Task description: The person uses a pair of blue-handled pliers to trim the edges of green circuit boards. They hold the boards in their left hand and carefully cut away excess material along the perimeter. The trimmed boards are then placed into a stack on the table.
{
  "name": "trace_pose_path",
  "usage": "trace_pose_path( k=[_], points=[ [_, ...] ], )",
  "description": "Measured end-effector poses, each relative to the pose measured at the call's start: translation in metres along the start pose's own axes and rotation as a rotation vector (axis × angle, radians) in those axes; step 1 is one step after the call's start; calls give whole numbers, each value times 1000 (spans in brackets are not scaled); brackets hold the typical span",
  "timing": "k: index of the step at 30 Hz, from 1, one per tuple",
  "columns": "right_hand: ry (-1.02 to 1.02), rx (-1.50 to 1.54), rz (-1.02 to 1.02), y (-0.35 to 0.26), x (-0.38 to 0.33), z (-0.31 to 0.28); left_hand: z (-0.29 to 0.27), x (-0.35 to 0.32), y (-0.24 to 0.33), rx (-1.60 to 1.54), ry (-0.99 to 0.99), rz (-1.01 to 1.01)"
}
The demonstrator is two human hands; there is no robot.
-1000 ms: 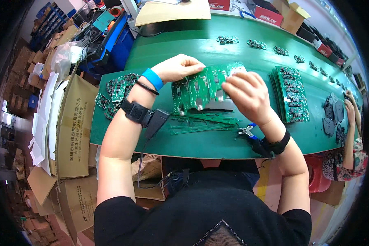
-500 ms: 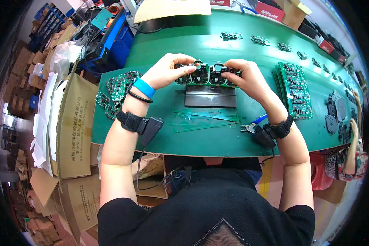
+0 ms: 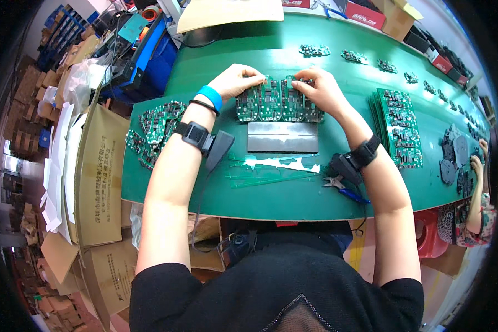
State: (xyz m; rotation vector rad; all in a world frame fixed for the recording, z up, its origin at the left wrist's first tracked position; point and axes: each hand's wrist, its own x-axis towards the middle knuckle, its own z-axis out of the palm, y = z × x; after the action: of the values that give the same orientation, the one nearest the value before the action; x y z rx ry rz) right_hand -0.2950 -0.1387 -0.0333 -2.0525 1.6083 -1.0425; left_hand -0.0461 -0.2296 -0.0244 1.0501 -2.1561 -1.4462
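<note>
A panel of several joined green circuit boards [image 3: 269, 105] is held at its far edge by both my hands, its component side showing. My left hand [image 3: 237, 83] pinches the far edge left of the middle, and my right hand [image 3: 320, 91] pinches it on the right. Just nearer to me lies a dark rectangular block [image 3: 282, 138], right by the panel's near edge. In front of the block are thin green strips [image 3: 271, 180] and a pale shiny strip. Diagonal cutters [image 3: 348, 191] with blue handles lie below my right wrist.
Loose circuit boards [image 3: 159, 127] are heaped at the left, and a stack of board panels [image 3: 399, 127] stands at the right. Small boards [image 3: 354, 56] form a row along the far side. Black round parts [image 3: 452, 152] lie far right, near another person's hands [image 3: 476, 165].
The panel has tipped so that its face now shows more fully. My hands have shifted to its far edge. The cutters show more fully below my right wrist.
</note>
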Motion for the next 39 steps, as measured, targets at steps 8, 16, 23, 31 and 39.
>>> trace_pose_path(
  k=[8,16,23,31,39],
  points=[
    [-156,62,322,25,16,2,-24,21,-3,-692,316,-307],
    [-15,240,276,-32,-14,-38,-15,106,-8,-873,435,-244],
    [-42,299,322,-46,-56,-64,7,151,-42,-617,531,-277],
    [-48,518,399,-24,-77,-62,-48,150,-70,-543,939,-53],
    [-54,560,390,-22,-76,-52,-78,153,-118,253,1078,-186]
  ],
)
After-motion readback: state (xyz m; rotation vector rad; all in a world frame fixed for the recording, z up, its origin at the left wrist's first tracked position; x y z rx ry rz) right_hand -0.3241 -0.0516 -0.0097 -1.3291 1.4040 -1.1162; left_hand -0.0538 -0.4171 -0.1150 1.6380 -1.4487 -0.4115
